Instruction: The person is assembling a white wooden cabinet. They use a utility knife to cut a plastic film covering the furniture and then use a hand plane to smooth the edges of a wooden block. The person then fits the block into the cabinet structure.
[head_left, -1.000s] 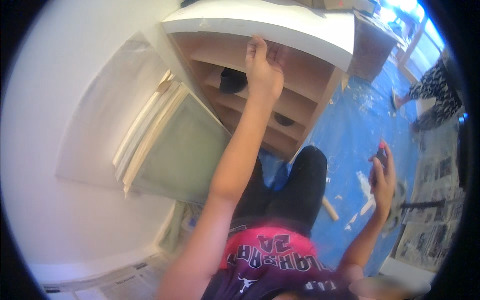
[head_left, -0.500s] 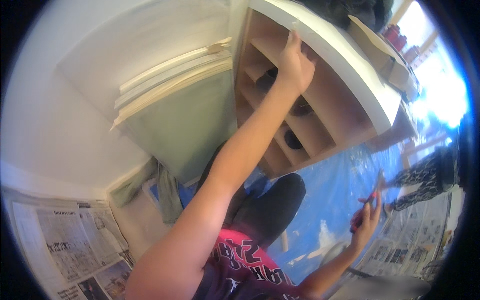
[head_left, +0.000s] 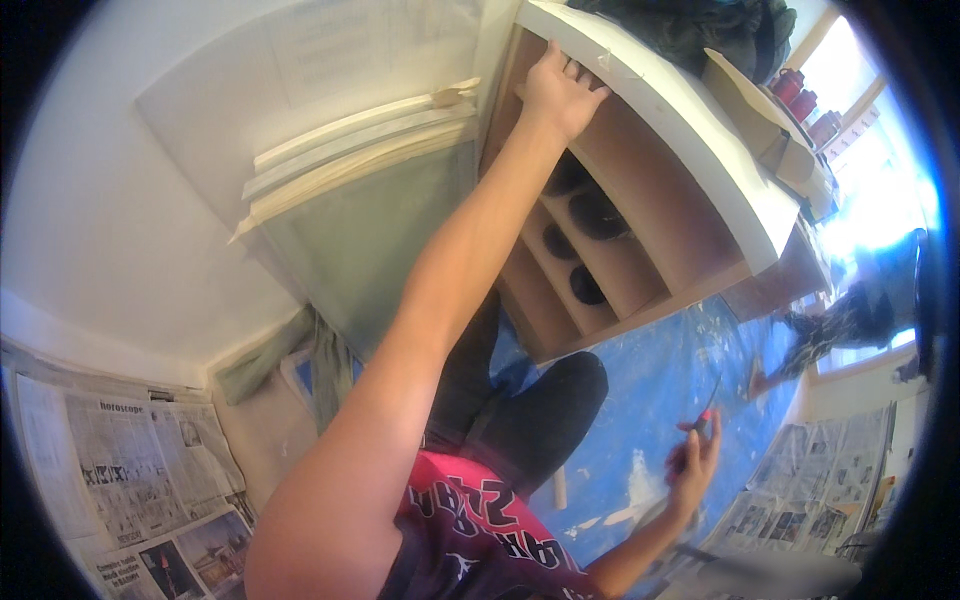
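My left hand (head_left: 562, 95) reaches up to the white-edged top (head_left: 680, 120) of a brown wooden shelf unit (head_left: 640, 200). Its fingers are apart and touch the underside of the front edge; nothing shows in them. Several dark rounded things (head_left: 598, 215) sit in the unit's compartments. Low on the right, my right hand (head_left: 690, 465) is closed round the red-and-black handle of a scraper (head_left: 705, 422). The scraper's metal blade points up and looks thin from this angle.
Pale wooden strips (head_left: 360, 160) top a green panel (head_left: 390, 230) beside the unit. Blue plastic sheeting (head_left: 660, 370) and newspapers (head_left: 130, 470) cover parts of the floor. Another person's leg (head_left: 830, 335) is at the right. An open cardboard box (head_left: 760, 120) stands on the unit.
My left hand has shifted left along the unit's edge, and its pinched fingers have spread. My right hand has moved slightly left and down with the scraper, whose blade has turned.
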